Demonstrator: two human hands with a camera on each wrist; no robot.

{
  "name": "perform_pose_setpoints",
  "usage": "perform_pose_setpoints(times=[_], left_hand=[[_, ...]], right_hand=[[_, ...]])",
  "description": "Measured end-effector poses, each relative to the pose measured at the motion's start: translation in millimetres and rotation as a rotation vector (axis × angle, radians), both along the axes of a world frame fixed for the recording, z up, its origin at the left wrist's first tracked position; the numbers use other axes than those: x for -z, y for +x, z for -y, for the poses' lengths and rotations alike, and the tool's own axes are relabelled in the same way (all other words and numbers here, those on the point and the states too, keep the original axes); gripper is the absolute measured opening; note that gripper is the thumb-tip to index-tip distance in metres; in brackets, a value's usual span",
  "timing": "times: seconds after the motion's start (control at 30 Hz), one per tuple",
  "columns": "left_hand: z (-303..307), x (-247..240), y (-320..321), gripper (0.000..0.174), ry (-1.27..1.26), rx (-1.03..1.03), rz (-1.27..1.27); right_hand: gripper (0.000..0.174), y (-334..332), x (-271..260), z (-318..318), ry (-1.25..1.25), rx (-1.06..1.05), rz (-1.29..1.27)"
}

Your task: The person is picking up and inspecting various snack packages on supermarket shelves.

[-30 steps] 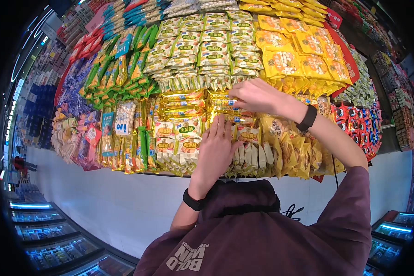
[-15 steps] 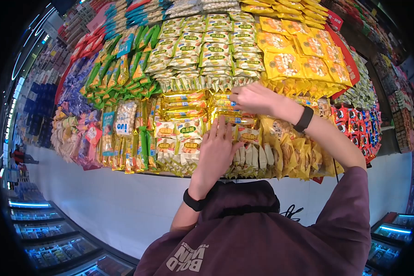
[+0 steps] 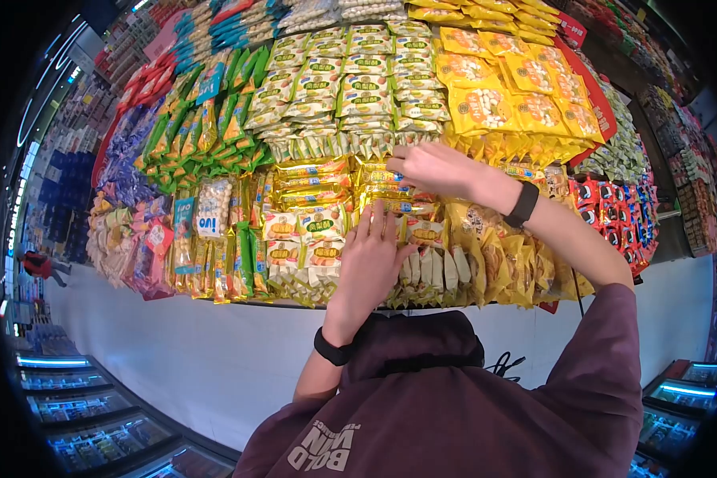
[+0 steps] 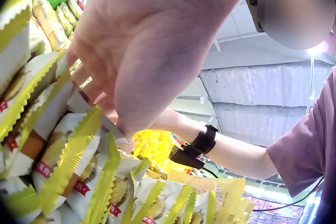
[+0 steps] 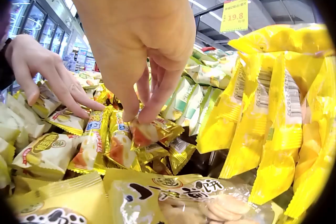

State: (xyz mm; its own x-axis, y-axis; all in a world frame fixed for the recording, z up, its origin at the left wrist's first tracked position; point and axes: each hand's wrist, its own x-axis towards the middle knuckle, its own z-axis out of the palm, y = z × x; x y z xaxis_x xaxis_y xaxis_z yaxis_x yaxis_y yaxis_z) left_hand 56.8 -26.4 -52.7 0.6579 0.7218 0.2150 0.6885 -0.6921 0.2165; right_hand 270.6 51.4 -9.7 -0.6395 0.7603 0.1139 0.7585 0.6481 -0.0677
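My right hand [image 3: 438, 169] reaches over a row of small gold-wrapped snack packets [image 3: 311, 182]. In the right wrist view its thumb and bent fingers pinch one gold snack packet [image 5: 148, 136] near its top edge. My left hand [image 3: 368, 267] rests with fingers fairly straight on the packets just in front. Its fingertips touch the near side of the gold row, beside an upright gold packet [image 5: 92, 142]. White-and-green pastry packets [image 4: 68, 150] stand packed under the left palm.
Stacked pastry packets [image 3: 366, 92] rise behind the gold row. Yellow bags [image 3: 486, 107] are piled at the back right, and clear-fronted biscuit bags [image 5: 210, 203] stand by the right wrist. Green packets [image 3: 191, 127] lie to the left. The display's front edge [image 3: 295, 304] is close to my body.
Both hands stay in nearly the same place, the right one shifting only slightly. The head view has moved a little, and a distant person at the left has changed position.
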Motion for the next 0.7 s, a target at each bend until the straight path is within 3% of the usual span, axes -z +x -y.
perform_pose_setpoints(times=[0.1, 0.27, 0.4, 0.5, 0.7], left_hand=[[0.5, 0.2, 0.0, 0.061, 0.001, 0.000, -0.002], [-1.3, -0.4, 0.1, 0.061, -0.029, 0.000, 0.007], [-0.7, -0.6, -2.3, 0.060, -0.036, -0.008, 0.025], [-1.3, -1.1, -2.3, 0.059, -0.040, -0.007, 0.020], [-1.9, -4.6, -0.4, 0.059, -0.041, -0.006, 0.008]], right_hand=[[0.017, -6.3, -6.5, 10.5, -0.038, -0.090, 0.061], [0.003, -11.0, 10.9, 16.8, 0.158, -0.132, -0.030], [0.004, -15.4, 14.7, 22.7, 0.235, -0.123, -0.043], [0.005, -17.7, 24.9, 22.8, 0.105, -0.070, 0.065], [0.015, -4.4, 28.1, 20.5, 0.152, -0.082, -0.187]])
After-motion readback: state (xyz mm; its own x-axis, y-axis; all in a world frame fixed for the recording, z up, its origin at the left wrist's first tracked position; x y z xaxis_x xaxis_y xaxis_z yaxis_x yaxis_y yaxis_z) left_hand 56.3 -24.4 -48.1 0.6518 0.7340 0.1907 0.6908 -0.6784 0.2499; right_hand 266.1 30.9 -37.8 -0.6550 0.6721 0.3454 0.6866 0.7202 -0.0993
